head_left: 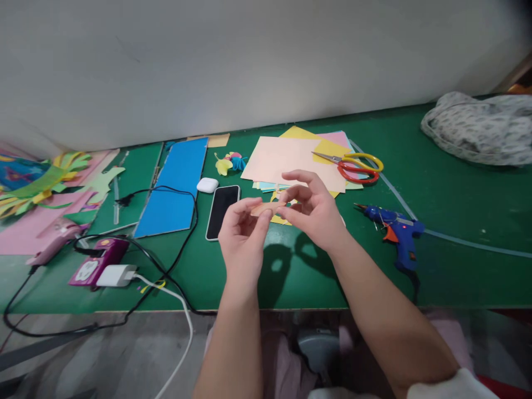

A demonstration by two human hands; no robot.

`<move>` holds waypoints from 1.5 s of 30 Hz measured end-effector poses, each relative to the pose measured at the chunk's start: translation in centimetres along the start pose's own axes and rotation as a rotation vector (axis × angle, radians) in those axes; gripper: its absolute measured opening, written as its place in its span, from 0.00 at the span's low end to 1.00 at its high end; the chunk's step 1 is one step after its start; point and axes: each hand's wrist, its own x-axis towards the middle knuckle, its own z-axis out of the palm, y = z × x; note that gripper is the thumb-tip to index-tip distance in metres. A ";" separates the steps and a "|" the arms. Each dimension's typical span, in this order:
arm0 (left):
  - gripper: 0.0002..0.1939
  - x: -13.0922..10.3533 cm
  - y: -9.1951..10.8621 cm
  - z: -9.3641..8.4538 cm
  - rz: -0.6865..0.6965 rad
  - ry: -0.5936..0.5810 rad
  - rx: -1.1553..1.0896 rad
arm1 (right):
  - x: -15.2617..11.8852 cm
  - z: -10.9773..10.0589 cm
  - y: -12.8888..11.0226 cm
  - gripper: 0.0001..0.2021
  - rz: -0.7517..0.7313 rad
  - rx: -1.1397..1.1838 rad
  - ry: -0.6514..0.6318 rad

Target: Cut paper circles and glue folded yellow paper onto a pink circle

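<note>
Hands raised over the front of the green tabletop [457, 205], both pinching one small peach paper piece [267, 208]. Left hand [244, 227] has thumb and fingers on its left part; right hand [311, 210] grips near the right end, fingers curled, one extended above. Paper piece long axis: roughly side to side in view, close to horizontal, right end slightly higher. Narrow shape; exact ends partly hidden by fingertips.

Location: held above the tabletop, between the phone [223, 213] and the glue gun [394, 228], on the near side of the paper stack [286, 158]. Phone lies just left of the left hand, long axis running away from the person, white earbud case [207, 185] beside its far end.

Scissors [353, 165] rest on the stack, blades pointing left, handles right. Glue gun lies right of the right hand, nozzle pointing left, red light showing. Blue board [174, 185] farther left, slanted; purple power strip [100, 261] nearer the front edge, white charger [117, 275] against it.
</note>
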 end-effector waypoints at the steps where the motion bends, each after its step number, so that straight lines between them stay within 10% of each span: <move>1: 0.12 0.0 0.1 0.0 0.012 -0.004 0.003 | 0.0 0.0 0.0 0.21 -0.011 -0.006 0.014; 15: 0.03 0.8 0.6 -2.3 0.034 -0.163 0.304 | -0.1 -0.4 0.0 0.20 -0.039 -0.070 -0.023; 45: 0.02 0.3 0.8 -1.4 0.141 -0.131 0.369 | -0.1 -0.2 0.2 0.16 -0.066 -0.009 -0.011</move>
